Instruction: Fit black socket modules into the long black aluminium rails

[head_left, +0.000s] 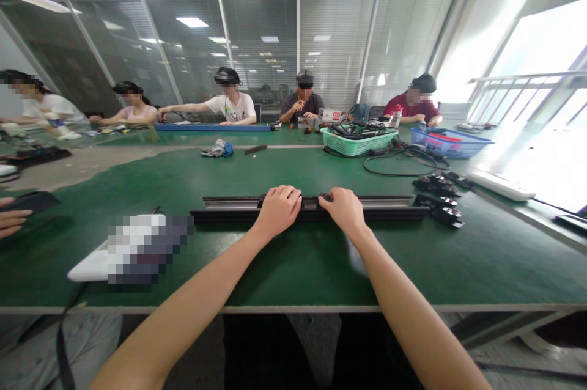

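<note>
Black rail partly behind both hands

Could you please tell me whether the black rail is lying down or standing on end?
Lying down: the black rail stretches low across the green table, with the left hand and right hand near its middle.

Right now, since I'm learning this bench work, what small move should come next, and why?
Perhaps press the small black piece gently against the long black rail while the left hand steadies the rail: the right hand has its fingertips on that piece, and both hands are over the rail.
</note>
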A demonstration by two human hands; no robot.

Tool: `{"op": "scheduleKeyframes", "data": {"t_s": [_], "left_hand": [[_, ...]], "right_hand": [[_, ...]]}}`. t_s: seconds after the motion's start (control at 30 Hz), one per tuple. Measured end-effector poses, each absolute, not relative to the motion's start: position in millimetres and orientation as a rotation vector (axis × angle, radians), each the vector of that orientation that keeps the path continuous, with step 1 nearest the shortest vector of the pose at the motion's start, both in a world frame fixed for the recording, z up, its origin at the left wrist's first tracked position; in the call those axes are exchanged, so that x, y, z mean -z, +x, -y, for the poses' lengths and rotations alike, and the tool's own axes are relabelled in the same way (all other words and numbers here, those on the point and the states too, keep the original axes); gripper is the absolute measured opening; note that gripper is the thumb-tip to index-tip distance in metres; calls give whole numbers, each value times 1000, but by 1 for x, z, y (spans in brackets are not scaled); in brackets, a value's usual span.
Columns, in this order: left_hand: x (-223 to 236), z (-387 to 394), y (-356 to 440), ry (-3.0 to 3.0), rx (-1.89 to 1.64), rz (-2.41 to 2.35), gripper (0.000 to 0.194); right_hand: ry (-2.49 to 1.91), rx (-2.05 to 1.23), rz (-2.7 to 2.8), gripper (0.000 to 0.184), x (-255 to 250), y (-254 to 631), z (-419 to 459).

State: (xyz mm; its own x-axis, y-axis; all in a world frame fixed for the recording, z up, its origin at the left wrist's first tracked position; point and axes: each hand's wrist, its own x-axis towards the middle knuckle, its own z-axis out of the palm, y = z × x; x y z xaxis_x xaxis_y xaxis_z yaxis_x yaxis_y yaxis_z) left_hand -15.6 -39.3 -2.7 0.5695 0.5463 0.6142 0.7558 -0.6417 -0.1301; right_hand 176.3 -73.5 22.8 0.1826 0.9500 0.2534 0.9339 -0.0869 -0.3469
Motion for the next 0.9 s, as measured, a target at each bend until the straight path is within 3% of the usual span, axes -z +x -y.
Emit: {"op": "scheduleKeyframes", "data": {"t_s": [0.6, 0.9], "left_hand": [[2, 41, -15, -2423, 762, 1062, 32], [2, 41, -15, -2422, 756, 1069, 31]], "right_hand": [[-1966, -280, 1820, 27, -21, 194, 58], [-1936, -242, 1909, 29, -20, 199, 62]]}}
